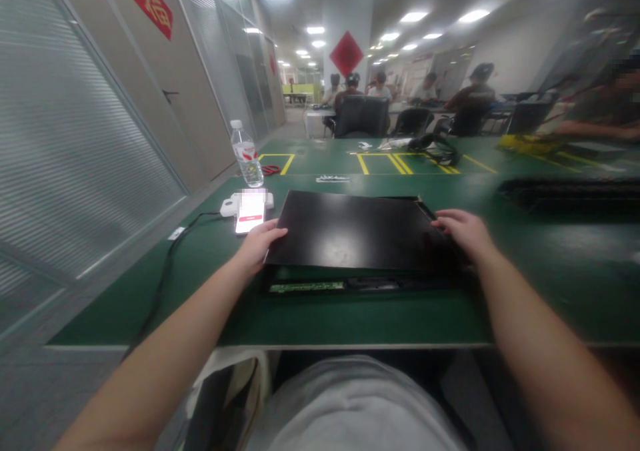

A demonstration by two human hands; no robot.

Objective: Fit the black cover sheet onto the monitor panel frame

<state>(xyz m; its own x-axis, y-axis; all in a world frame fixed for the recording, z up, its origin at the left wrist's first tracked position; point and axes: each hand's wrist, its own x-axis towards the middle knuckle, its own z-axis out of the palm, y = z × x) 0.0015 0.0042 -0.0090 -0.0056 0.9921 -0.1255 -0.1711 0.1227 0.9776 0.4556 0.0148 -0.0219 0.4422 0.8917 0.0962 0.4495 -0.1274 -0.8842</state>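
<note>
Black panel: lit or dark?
Dark: the panel shows a black face with only a pale glare patch toward its near edge. Can't tell if it's powered.

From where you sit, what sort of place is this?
Probably an electronics workroom in an open office: a green work table marked with yellow tape, what looks like a green circuit board beside the black panel, and people seated farther back.

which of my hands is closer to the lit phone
Left. Your left hand holds the left edge of the black panel, close beside the phone; your right hand is at the panel's right side, farther away.
</note>
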